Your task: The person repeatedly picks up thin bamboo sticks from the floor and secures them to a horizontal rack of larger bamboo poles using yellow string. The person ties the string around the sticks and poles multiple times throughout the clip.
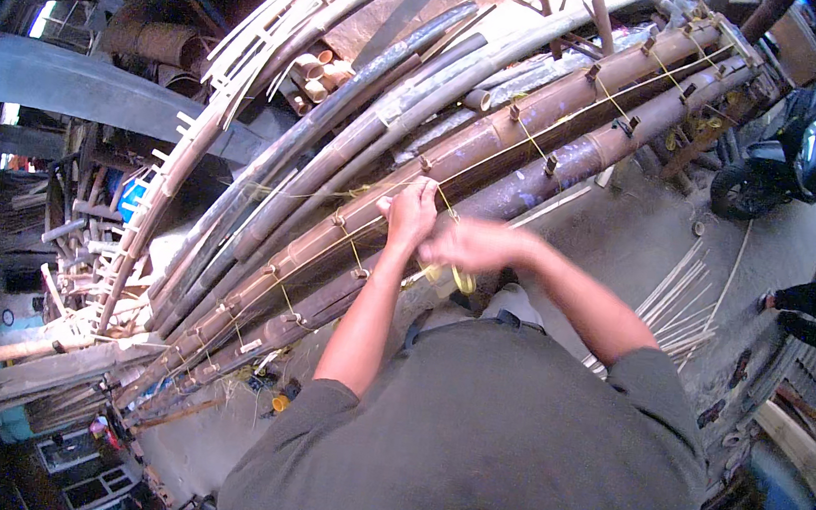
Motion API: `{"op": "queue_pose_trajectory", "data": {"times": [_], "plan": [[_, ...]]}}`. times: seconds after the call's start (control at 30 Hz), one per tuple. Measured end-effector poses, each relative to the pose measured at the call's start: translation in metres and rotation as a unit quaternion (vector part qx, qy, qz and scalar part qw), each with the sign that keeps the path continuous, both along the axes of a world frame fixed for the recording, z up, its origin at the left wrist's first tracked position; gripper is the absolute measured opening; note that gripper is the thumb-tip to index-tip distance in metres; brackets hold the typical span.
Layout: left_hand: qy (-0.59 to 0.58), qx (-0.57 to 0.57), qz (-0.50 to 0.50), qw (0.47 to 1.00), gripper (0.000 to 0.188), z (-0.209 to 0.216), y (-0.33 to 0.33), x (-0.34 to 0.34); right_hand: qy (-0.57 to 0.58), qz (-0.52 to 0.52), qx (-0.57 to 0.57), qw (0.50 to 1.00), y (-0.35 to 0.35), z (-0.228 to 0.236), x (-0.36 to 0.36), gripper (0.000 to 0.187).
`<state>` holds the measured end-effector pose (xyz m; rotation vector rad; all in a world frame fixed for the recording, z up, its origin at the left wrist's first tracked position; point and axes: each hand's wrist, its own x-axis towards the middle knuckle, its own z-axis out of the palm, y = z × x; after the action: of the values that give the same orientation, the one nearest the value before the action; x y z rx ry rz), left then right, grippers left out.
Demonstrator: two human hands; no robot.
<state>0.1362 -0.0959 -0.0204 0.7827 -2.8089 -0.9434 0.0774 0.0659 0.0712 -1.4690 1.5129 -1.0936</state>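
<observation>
Two long brown bamboo poles [554,121] run side by side from lower left to upper right, with short pegs standing out of them. Yellow cord [538,147] runs lengthwise and crosses between the pegs. My left hand [413,213] is closed over the near side of the upper pole, with a thin stretch of cord leading into its fingers. Just right of it and close against it is my right hand [469,245], smeared by motion, its fingers unclear. A loose yellow bundle [464,281] hangs below the right hand.
More dark curved poles [341,137] lie beyond. A curved frame with pale pegs [163,177] rises at left. Thin split sticks [675,301] lie on the ground at right. A motorcycle [791,158] stands at upper right, and a person's dark-clad legs [814,313] show at the right edge.
</observation>
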Motion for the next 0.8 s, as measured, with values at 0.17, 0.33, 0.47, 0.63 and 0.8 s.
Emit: {"op": "queue_pose_trajectory", "data": {"times": [0.17, 0.33, 0.47, 0.63, 0.8], "plan": [[0.166, 0.257, 0.008, 0.952, 0.027, 0.016, -0.010, -0.026, 0.114, -0.105, 0.055, 0.986, 0.002, -0.062, 0.045, 0.045], [0.252, 0.112, 0.020, 0.961, 0.025, 0.036, -0.063, -0.110, 0.193, -0.147, 0.076, 0.967, 0.007, -0.073, 0.050, 0.042], [0.027, -0.048, -0.027, 0.998, 0.034, -0.017, -0.080, -0.112, 0.276, -0.144, 0.073, 0.947, -0.006, -0.073, 0.080, 0.034], [0.016, -0.052, -0.090, 0.994, 0.044, 0.023, -0.116, -0.044, -0.066, -0.141, 0.040, 0.987, -0.039, -0.074, 0.150, 0.036], [-0.134, -0.116, -0.178, 0.968, 0.031, 0.050, -0.157, 0.098, -0.793, -0.220, -0.086, 0.562, -0.067, -0.111, 0.201, 0.032]]}}
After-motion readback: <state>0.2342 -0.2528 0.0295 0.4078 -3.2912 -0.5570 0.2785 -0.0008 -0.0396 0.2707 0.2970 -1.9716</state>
